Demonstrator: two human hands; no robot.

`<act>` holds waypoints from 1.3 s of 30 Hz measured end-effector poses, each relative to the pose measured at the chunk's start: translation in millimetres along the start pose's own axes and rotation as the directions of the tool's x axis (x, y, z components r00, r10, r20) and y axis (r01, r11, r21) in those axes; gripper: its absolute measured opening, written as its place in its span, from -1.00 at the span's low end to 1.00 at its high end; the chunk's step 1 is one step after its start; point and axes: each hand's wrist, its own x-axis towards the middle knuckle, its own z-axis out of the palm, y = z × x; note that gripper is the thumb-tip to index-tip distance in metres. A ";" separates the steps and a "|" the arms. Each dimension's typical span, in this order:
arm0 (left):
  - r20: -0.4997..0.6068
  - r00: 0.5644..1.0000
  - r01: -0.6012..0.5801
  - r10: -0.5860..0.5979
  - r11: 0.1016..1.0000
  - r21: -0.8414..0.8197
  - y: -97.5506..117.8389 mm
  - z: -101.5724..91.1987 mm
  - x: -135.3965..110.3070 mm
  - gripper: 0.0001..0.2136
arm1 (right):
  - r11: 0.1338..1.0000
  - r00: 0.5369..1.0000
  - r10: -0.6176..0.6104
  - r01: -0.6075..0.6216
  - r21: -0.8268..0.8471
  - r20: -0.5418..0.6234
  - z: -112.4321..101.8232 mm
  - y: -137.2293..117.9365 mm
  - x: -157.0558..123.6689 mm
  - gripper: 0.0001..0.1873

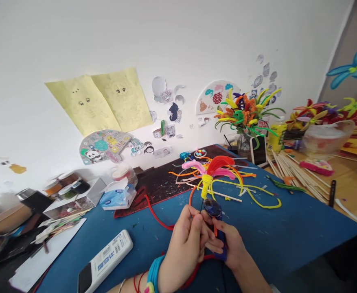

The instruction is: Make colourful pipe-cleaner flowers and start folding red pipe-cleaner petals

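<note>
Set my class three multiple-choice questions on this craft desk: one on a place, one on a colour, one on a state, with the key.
1. Where does the white remote control lie?
A among the wooden sticks
B on the tissue pack
C on the blue mat

2. What colour binds the base of the pipe-cleaner flower above the left hand and right hand?
A green
B yellow
C purple

3. How does the smartphone beside the glass vase stand?
A propped upright
B flat, face up
C inside a drawer

Answers:
1 C, it rests on the blue surface at lower left.
2 B, yellow pipe cleaner wraps the base.
3 A, it stands on edge.
</note>
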 end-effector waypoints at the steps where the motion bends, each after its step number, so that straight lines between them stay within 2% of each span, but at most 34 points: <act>1: 0.000 1.000 0.002 -0.002 1.000 -0.004 -0.3 -0.2 0.2 -0.57 | 1.000 1.000 -0.005 0.005 -0.005 -0.008 0.6 0.0 0.1 -0.88; 13: 0.002 1.000 -0.001 0.001 1.000 -0.026 0.2 1.3 -1.3 -0.58 | 0.994 0.990 -0.065 0.053 -0.093 -0.124 3.0 0.2 -0.3 -0.88; 24: -0.002 1.000 0.006 -0.006 0.999 -0.050 1.5 -0.7 -1.3 -0.58 | 0.972 0.956 -0.143 0.087 -0.220 -0.255 3.8 1.4 1.0 -0.85; 30: 0.027 0.999 0.028 -0.025 0.995 -0.095 7.4 -2.7 -6.2 -0.58 | 0.965 0.963 -0.169 0.119 -0.234 -0.208 6.2 0.0 1.7 -0.81; 39: 0.055 0.998 -0.009 0.018 0.988 -0.152 8.0 -13.0 -3.5 -0.69 | 0.952 0.932 -0.196 0.107 -0.285 -0.304 9.9 0.8 2.7 -0.76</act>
